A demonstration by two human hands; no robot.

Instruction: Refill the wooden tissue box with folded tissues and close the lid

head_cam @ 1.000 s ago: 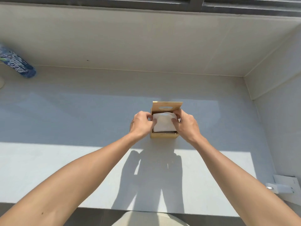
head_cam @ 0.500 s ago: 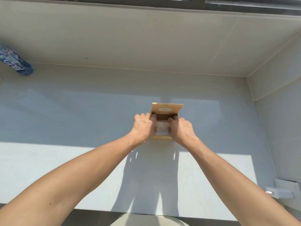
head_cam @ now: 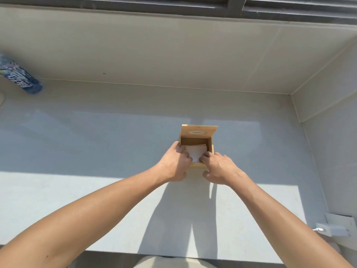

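Observation:
A small wooden tissue box point(head_cam: 212, 146) stands on the pale counter, right of centre. Its hinged lid point(head_cam: 199, 130) with an oval slot is up and leans back. White folded tissues point(head_cam: 196, 151) lie inside the box. My left hand point(head_cam: 173, 163) is at the box's left side with fingertips curled over the rim onto the tissues. My right hand point(head_cam: 220, 167) is at the front right corner, fingers pressing down on the tissues, thumb outside the front wall. The box's front wall is mostly hidden by my hands.
A blue labelled bottle point(head_cam: 20, 79) lies at the far left near the back wall. A white wall fitting point(head_cam: 335, 227) juts out at the lower right. Walls close off the back and right of the counter point(head_cam: 96, 142); its front edge runs along the bottom.
The tissues went from held at the box's opening down into the box. Both hands followed them in, then slid back toward me, uncovering most of the tissues.

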